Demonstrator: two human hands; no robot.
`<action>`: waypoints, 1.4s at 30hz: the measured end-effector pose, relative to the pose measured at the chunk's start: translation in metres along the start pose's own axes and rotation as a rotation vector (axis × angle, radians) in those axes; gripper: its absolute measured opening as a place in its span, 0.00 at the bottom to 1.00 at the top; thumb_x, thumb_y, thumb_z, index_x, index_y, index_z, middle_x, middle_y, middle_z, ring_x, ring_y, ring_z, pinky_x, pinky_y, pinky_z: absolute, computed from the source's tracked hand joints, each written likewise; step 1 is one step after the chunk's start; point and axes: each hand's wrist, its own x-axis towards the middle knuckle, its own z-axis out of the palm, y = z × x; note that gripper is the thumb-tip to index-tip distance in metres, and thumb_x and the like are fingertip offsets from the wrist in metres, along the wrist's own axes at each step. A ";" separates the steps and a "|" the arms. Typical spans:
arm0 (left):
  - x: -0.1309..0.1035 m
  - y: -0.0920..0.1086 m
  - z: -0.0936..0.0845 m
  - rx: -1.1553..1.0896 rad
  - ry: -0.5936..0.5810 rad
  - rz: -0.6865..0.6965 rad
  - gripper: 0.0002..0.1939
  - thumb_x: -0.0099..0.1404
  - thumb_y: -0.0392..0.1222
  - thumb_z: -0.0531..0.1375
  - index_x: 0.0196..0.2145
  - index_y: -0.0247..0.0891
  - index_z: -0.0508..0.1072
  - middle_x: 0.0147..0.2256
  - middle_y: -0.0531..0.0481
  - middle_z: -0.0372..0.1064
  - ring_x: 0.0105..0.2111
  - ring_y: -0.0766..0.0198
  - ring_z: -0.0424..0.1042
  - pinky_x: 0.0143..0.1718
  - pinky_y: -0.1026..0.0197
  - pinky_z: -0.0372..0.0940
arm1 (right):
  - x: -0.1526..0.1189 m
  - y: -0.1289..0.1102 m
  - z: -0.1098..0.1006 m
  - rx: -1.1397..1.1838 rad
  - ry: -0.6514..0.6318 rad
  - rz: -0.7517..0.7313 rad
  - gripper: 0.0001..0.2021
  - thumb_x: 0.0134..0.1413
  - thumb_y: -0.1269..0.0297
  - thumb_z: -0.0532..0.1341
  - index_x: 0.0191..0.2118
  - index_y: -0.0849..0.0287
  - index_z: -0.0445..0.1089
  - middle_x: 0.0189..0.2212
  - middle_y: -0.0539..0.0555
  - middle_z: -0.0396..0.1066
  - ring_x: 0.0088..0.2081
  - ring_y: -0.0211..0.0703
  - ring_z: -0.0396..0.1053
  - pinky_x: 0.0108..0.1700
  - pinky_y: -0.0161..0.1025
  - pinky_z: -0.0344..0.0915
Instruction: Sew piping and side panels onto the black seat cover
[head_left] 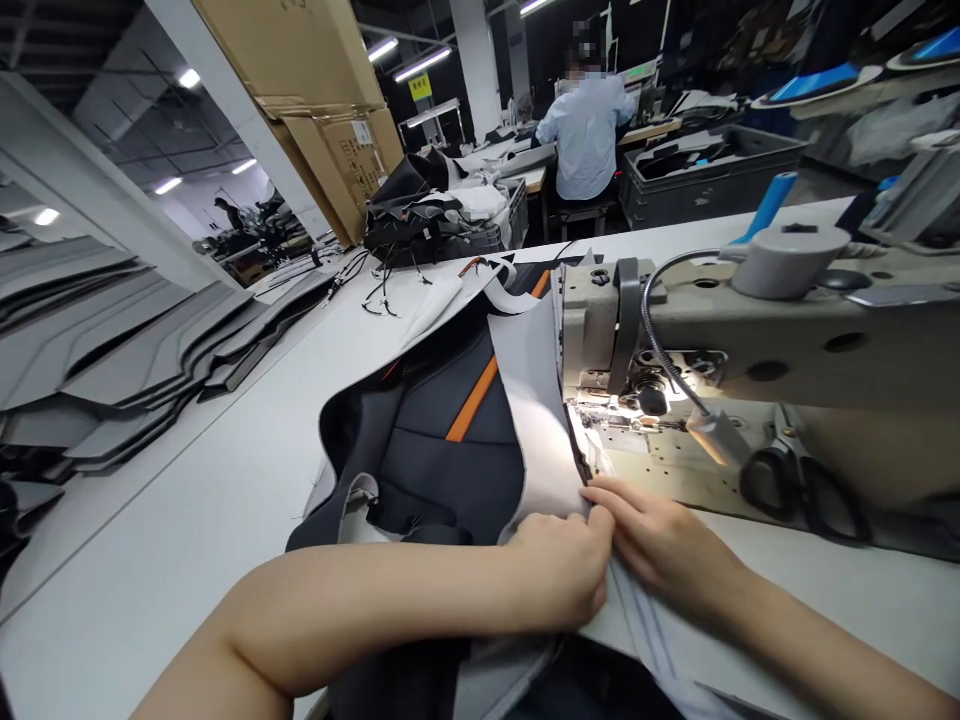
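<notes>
A dark grey fabric cover point(427, 420) with an orange stripe and a pale grey lining band point(536, 420) lies on the white table, its right edge running under the head of a sewing machine point(750, 340). My left hand point(562, 565) is closed in a fist around the near part of the cover's edge. Right beside it, my right hand point(660, 530) has its fingers pressed together on the same edge, just in front of the lit needle area. What its fingertips pinch is partly hidden. White strips of material point(645, 620) hang below the hands.
Black-handled scissors point(802, 480) lie on the machine bed, near my right hand. A bendable lamp point(712, 430) lights the needle. Stacked grey panels point(112, 340) are at the left. Further back are cardboard boxes point(330, 130), a grey crate point(705, 180) and a seated person point(585, 140).
</notes>
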 end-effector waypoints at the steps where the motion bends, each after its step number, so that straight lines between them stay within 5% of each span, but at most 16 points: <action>1: 0.004 -0.002 -0.001 -0.012 -0.003 -0.029 0.32 0.59 0.41 0.53 0.58 0.27 0.51 0.39 0.37 0.71 0.35 0.46 0.74 0.30 0.50 0.69 | -0.004 0.009 -0.002 0.036 0.022 0.065 0.19 0.56 0.75 0.46 0.52 0.60 0.61 0.44 0.57 0.68 0.41 0.41 0.69 0.41 0.35 0.67; 4: 0.011 -0.007 -0.007 -0.051 -0.064 -0.072 0.41 0.59 0.40 0.53 0.64 0.24 0.39 0.39 0.34 0.71 0.36 0.44 0.74 0.31 0.50 0.69 | -0.002 0.040 0.002 -0.094 0.072 0.236 0.17 0.58 0.70 0.47 0.48 0.62 0.67 0.36 0.58 0.69 0.35 0.47 0.68 0.36 0.41 0.66; 8: 0.012 -0.010 -0.012 -0.046 -0.137 -0.091 0.40 0.60 0.39 0.52 0.65 0.23 0.37 0.38 0.32 0.72 0.38 0.44 0.74 0.33 0.51 0.69 | 0.016 0.062 0.020 -0.174 0.072 0.244 0.16 0.59 0.68 0.47 0.42 0.66 0.71 0.31 0.61 0.67 0.32 0.50 0.65 0.34 0.45 0.64; 20: 0.027 -0.016 -0.014 -0.079 -0.069 -0.121 0.38 0.61 0.39 0.51 0.64 0.22 0.40 0.39 0.30 0.72 0.38 0.45 0.74 0.34 0.50 0.69 | 0.020 0.041 0.038 0.078 0.121 0.236 0.16 0.63 0.66 0.47 0.50 0.64 0.66 0.38 0.58 0.69 0.38 0.44 0.67 0.39 0.38 0.67; 26: 0.037 -0.015 -0.015 -0.025 -0.084 -0.176 0.41 0.59 0.36 0.55 0.64 0.21 0.40 0.37 0.32 0.73 0.37 0.48 0.75 0.34 0.53 0.70 | 0.018 0.046 0.034 -0.039 0.127 0.334 0.16 0.63 0.61 0.48 0.41 0.62 0.71 0.31 0.57 0.69 0.34 0.48 0.67 0.33 0.43 0.66; 37: 0.055 -0.018 -0.017 -0.060 0.022 -0.167 0.37 0.60 0.34 0.52 0.63 0.18 0.42 0.37 0.32 0.72 0.37 0.47 0.74 0.34 0.54 0.69 | 0.019 0.038 0.034 -0.031 0.073 0.272 0.17 0.62 0.67 0.46 0.52 0.61 0.66 0.34 0.57 0.69 0.34 0.45 0.67 0.31 0.38 0.64; 42: 0.037 -0.017 -0.018 -0.053 -0.127 -0.142 0.41 0.59 0.37 0.54 0.64 0.23 0.39 0.38 0.32 0.72 0.38 0.46 0.74 0.34 0.52 0.69 | 0.020 0.041 0.035 -0.183 0.125 0.324 0.17 0.62 0.64 0.47 0.49 0.62 0.68 0.30 0.56 0.68 0.32 0.47 0.67 0.28 0.40 0.62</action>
